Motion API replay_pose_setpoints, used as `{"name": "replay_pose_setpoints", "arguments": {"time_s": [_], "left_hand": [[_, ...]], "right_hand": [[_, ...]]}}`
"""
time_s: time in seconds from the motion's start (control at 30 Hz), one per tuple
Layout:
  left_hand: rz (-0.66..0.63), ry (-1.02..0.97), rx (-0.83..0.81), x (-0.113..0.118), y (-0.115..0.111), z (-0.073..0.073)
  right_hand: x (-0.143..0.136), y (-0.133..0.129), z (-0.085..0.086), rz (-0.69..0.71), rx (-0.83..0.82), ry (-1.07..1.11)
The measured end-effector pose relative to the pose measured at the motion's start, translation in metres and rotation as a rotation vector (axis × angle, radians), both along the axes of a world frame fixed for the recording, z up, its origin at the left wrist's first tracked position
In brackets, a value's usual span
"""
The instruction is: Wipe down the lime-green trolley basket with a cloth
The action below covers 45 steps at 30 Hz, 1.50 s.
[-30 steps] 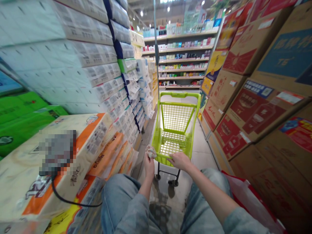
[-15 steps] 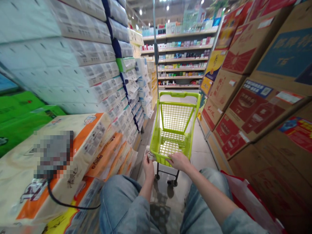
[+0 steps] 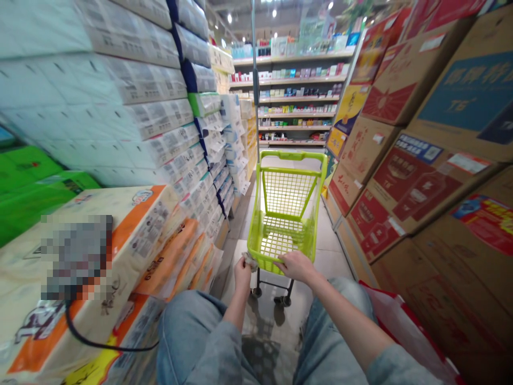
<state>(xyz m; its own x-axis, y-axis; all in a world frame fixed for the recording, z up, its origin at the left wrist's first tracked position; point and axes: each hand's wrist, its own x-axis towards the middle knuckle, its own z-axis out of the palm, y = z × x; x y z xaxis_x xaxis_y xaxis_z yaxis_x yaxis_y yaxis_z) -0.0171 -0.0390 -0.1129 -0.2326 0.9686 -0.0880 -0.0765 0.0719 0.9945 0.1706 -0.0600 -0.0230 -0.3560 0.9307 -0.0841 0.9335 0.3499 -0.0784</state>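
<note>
A lime-green plastic shopping cart (image 3: 286, 218) stands in front of me on black legs with small wheels, its basket holding nothing I can see. My left hand (image 3: 242, 272) is closed on a crumpled whitish cloth (image 3: 250, 261), which touches the basket's near left corner. The far side of that cloth is partly hidden. At the near rim, my right hand (image 3: 295, 264) grips the cart's edge, fingers wrapped over it. A thin grey pole (image 3: 255, 85) rises along the cart's left side.
Stacked tissue packs (image 3: 156, 117) line the left, with orange-and-cream packs (image 3: 132, 235) close by my knee; a blurred-out object with a black cable (image 3: 108, 346) lies on them. Cardboard cartons (image 3: 417, 171) wall the right. A red-and-white bag (image 3: 401, 321) leans by my right leg. Stocked shelves (image 3: 296, 99) stand behind.
My left hand and the cloth have shifted slightly around the near left corner of the cart. My right hand keeps its grip on the rim. The view has turned a little.
</note>
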Motion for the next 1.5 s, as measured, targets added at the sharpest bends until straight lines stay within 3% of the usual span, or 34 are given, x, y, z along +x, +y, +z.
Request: {"name": "replay_pose_setpoints", "arguments": {"time_s": [0.17,0.33,0.4,0.53,0.6,0.7,0.93,1.13,1.33,1.5], "left_hand": [[0.015,-0.156,0.072,-0.007,0.002,0.029],[0.150,0.137,0.153,-0.015,0.014,0.051],[0.104,0.284,0.201,-0.012,0.023,0.058],[-0.142,0.584,0.257,0.006,0.040,0.068],[-0.204,0.695,0.240,0.015,0.046,0.072],[-0.232,0.765,0.185,0.025,0.057,0.077],[-0.167,0.842,0.096,0.033,0.076,0.085],[-0.300,0.841,-0.079,0.032,0.067,0.084],[-0.264,0.832,-0.152,0.041,0.048,0.087],[-0.221,0.776,-0.175,0.054,0.030,0.090]], "right_hand": [[0.001,0.001,-0.002,0.015,0.029,-0.002],[0.002,-0.001,-0.004,0.045,0.060,0.009],[0.004,-0.002,-0.005,0.055,0.070,0.013],[0.012,-0.006,-0.004,0.079,0.077,0.004],[0.017,-0.008,-0.004,0.100,0.083,-0.008],[0.023,-0.009,-0.003,0.128,0.097,-0.023],[0.027,-0.011,0.001,0.148,0.093,-0.026],[0.031,-0.012,0.004,0.135,0.056,-0.022],[0.038,-0.016,0.008,0.018,0.037,-0.057],[0.004,-0.019,0.004,-0.081,0.042,0.006]]}}
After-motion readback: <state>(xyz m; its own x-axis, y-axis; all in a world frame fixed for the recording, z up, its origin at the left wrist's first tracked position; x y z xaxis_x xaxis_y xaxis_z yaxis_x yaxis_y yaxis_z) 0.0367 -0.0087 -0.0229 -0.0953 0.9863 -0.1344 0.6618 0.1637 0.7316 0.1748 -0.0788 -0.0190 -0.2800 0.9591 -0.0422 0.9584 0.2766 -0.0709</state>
